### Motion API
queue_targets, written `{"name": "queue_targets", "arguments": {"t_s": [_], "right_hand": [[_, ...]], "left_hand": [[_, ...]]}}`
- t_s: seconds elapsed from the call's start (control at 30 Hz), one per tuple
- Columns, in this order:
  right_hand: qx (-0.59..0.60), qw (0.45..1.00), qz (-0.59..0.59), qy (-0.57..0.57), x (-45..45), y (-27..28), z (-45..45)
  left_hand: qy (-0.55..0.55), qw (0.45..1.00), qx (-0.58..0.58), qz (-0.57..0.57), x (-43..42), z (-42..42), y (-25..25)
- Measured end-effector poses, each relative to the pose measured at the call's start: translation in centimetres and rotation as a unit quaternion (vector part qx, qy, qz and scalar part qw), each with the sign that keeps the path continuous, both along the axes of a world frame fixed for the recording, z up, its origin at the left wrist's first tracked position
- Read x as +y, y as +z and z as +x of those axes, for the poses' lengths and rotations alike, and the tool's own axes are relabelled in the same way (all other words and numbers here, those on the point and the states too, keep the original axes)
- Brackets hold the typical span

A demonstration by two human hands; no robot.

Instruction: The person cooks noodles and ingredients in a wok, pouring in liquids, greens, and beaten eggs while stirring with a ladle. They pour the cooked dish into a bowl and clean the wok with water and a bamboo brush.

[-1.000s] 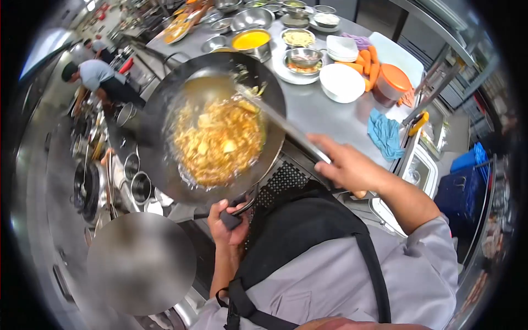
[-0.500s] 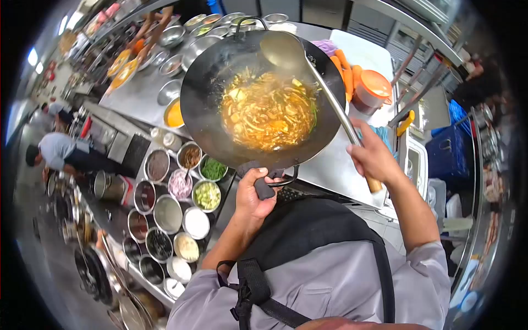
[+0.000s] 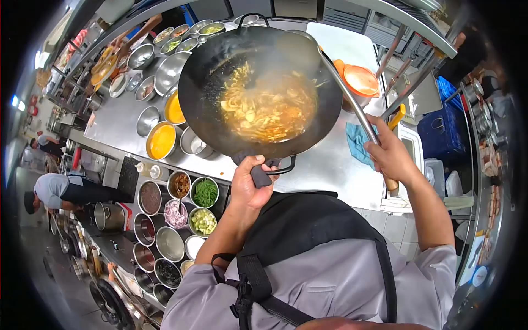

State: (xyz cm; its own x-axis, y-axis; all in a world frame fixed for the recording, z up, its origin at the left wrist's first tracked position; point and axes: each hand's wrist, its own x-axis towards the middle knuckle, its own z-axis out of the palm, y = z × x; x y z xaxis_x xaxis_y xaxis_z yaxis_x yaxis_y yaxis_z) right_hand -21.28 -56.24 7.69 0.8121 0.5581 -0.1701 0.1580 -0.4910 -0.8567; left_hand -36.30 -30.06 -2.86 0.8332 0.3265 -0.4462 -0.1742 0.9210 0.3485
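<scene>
My left hand (image 3: pixel 253 180) is closed around the near handle of a large black wok (image 3: pixel 206 129), with a dark cloth between palm and metal. Steaming food in brown sauce (image 3: pixel 269 107), with pale strips and slices in it, fills the wok's middle. My right hand (image 3: pixel 390 151) grips the long shaft of a ladle (image 3: pixel 352 96), just above its wooden end. The ladle's bowl rests at the wok's far right side, blurred by steam. Below the wok lies a steel table (image 3: pixel 324 176). A blue cloth (image 3: pixel 360 144) lies on it, left of my right hand.
Bowls of yellow liquid (image 3: pixel 162 140) and steel bowls (image 3: pixel 147 121) stand left of the wok. Several ingredient pots (image 3: pixel 170 245) line the lower left. An orange-lidded container (image 3: pixel 361 81) and a white board (image 3: pixel 341 41) are at the right. A person (image 3: pixel 52 190) bends at the far left.
The wok has come over the steel table, away from the ingredient pots, as my view shifted. The ladle's bowl has moved right and lower into the wok. Both hands keep their grips.
</scene>
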Motion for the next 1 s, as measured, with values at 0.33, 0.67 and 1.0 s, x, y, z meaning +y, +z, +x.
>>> {"name": "queue_targets", "arguments": {"t_s": [0.33, 0.67, 1.0], "right_hand": [[0.696, 0.595, 0.401, 0.013, 0.6, -1.0, -0.8], [0.659, 0.608, 0.443, 0.020, -4.3, 0.1, 0.2], [0.464, 0.841, 0.278, -0.024, -8.0, -4.0, 0.8]], "left_hand": [[0.026, 0.998, -0.008, 0.055, -0.2, 5.9, 0.6], [0.109, 0.992, -0.006, 0.067, 1.6, 5.5, -2.0], [0.197, 0.964, -0.048, 0.172, 2.6, 7.0, -3.9]]}}
